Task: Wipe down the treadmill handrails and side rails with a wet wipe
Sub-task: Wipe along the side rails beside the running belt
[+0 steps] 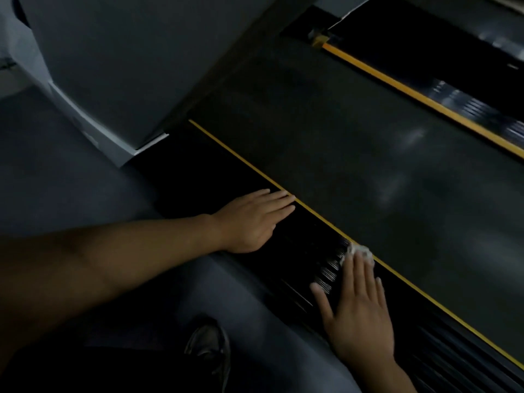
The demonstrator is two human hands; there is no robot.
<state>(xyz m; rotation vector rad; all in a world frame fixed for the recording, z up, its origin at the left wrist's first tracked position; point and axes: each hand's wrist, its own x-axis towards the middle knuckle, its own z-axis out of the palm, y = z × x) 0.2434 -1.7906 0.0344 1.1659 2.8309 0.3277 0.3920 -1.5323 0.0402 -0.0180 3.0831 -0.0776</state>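
Right hand (357, 304) pressed the wet wipe (360, 251) flat-fingered on the side rail (204, 171) — left hand (255, 219) flat, bracing — so long strokes along its ribs seemed best.

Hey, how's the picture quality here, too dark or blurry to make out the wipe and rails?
Head view: dim overall, yet the wet wipe under the right hand shows as a pale patch; the near side rail is almost black, its ribs glinting; the far side rail is smeared by blur; soft glare lies on the belt.
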